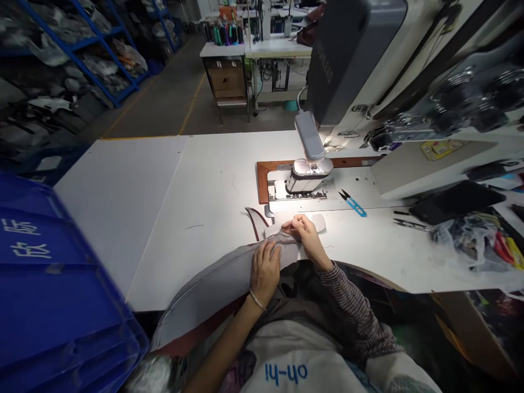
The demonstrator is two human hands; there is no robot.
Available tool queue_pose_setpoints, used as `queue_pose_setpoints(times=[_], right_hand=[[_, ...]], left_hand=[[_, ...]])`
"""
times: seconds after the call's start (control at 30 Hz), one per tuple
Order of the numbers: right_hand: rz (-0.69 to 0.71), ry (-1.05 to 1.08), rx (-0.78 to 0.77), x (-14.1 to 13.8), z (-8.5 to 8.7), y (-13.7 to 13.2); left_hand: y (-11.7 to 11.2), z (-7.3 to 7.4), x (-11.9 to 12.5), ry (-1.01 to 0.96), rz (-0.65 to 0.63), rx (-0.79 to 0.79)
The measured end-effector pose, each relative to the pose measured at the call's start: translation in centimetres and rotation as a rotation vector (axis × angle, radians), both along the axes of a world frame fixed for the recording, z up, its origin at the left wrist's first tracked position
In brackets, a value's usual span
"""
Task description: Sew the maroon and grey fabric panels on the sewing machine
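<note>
Panel (229, 270), pale grey with dark red showing along its lower edge, lies in front of the sewing post (309, 183) and spills leftward off the curved near edge of the table (196, 185). I see the left hand (265, 272) laid over it, in front and slightly left of the post, fingers nearly straight and close together; whether the thumb grips underneath I cannot tell. The right hand (308, 238), directly in front of the post, has thumb and fingers closed in a pinch on the panel's far edge. A pale flat piece (318, 222) pokes out beside it.

From here I read the widest room to the left of the post: white surface running out to a blue crate (53, 273), with one loose thread (195, 226) on it and a curled dark red strip (257, 221) nearer the post, just beyond the panel. Right of the post things get tighter: blue snips (355, 204) close by, then dark snips (411, 225) and a plastic bag (466, 240) farther out. Overhead, a grey lamp housing (310, 136) limits lift just above the post
</note>
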State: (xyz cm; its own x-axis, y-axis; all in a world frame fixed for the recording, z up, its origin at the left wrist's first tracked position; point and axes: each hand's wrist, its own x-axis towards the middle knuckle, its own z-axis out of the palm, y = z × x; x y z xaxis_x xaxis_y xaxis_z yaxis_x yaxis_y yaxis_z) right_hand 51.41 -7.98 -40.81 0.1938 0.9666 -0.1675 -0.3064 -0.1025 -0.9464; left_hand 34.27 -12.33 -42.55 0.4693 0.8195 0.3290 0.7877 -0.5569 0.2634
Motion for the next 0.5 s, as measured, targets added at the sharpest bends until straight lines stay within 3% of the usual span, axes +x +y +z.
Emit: queue_pose_setpoints(times=[0.13,0.3,0.4,0.5], right_hand=[[0.082,-0.109,0.023,-0.9,1.4,0.8],[0.422,-0.338,0.172,-2.6,2.6,2.2],[0.336,-0.328,0.062,-3.8,2.0,3.3],[0.328,-0.107,0.001,-4.6,2.3,4.1]], left_hand=[[0.0,-0.6,-0.2,0.027,-0.047,0.038],[0.0,-0.5,-0.3,0.080,-0.046,0.006],[-0.2,-0.6,0.1,0.097,-0.068,0.020],[-0.1,-0.9,0.7,0.099,-0.086,0.038]])
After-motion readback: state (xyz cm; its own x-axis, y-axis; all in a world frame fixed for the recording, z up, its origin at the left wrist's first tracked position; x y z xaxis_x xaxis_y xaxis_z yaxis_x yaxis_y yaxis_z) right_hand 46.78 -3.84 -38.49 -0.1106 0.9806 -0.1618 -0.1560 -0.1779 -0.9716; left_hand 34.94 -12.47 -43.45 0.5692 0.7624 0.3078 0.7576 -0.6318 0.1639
